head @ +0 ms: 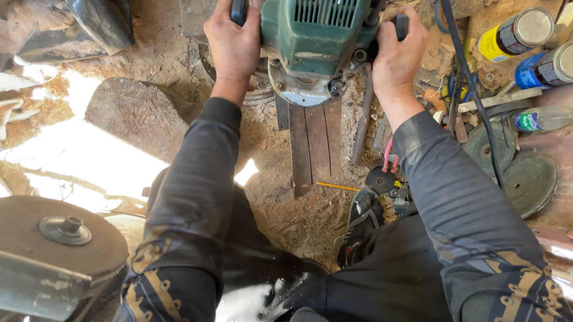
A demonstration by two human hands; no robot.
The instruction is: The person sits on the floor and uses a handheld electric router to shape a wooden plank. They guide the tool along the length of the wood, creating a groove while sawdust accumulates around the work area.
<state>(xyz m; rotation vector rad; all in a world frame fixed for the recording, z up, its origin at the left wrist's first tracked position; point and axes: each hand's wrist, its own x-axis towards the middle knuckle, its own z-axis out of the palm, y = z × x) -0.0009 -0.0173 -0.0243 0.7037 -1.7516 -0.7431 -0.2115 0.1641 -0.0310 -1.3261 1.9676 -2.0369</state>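
Note:
A green power router (319,35) stands on narrow dark wooden boards (310,146) that lie on the sawdust-covered ground. My left hand (232,44) is closed around the machine's black left handle. My right hand (396,56) grips its black right handle. Both arms wear dark sleeves with gold patterns. A black cable (470,92) runs from the top past my right wrist. My foot in a black sandal (360,224) rests just beside the near end of the boards.
Two spray cans (534,46), a small plastic bottle (547,119) and round metal discs (521,170) lie at the right. A yellow pencil (339,186) lies near the boards. A flat stone (135,114) sits left; a disc machine (51,233) fills the lower left.

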